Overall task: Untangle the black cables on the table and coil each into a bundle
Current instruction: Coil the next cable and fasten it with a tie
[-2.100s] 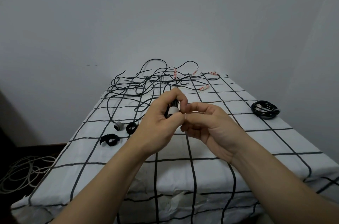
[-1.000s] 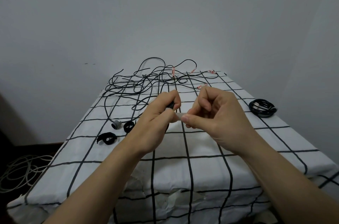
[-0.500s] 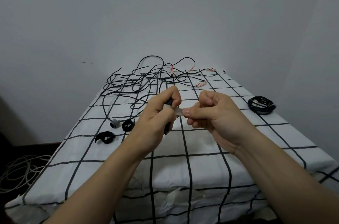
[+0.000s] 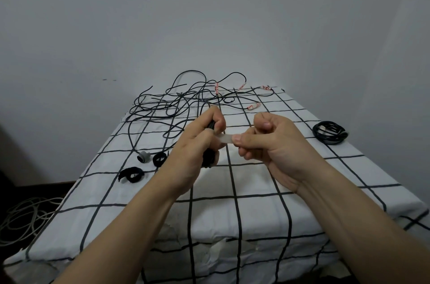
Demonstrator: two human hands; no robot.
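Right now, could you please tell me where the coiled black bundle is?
In the head view, the coiled black bundle lies near the table's right edge, right of the right hand and away from the tangled cables.

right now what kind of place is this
Probably a plain indoor room set up for cable sorting: a table draped in white gridded cloth, bare grey walls, tangled black cables at its far end and pale cables heaped on the floor.
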